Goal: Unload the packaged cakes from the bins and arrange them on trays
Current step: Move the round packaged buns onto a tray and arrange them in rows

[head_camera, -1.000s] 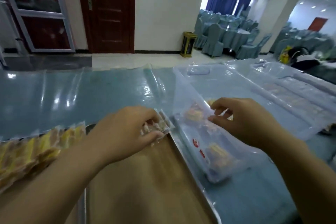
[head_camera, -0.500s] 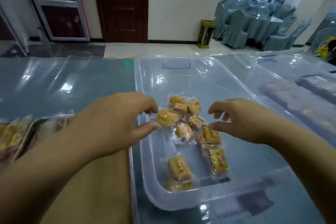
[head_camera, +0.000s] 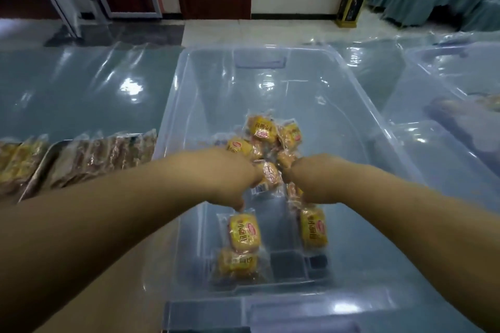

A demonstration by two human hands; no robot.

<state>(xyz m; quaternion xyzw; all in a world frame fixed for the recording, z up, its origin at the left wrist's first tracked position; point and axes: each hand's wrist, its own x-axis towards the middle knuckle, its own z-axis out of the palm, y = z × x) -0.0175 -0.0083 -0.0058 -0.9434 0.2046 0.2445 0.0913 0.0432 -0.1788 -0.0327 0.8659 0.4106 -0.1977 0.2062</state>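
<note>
Unloading: left hand (head_camera: 230, 178) and right hand (head_camera: 311, 184) rest among packaged cakes (head_camera: 261, 130) in the clear bin (head_camera: 173, 105); I cannot tell either grip. Next, lift some to the nine-o'clock tray (head_camera: 40, 167).

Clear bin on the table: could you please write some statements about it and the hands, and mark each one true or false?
1. The left hand and the right hand reach into the clear bin. True.
2. The clear bin is empty. False: packaged cakes lie in it.
3. A tray with rows of cakes lies left of the bin. True.
4. A lid covers the bin. False: it is open on top.
</note>
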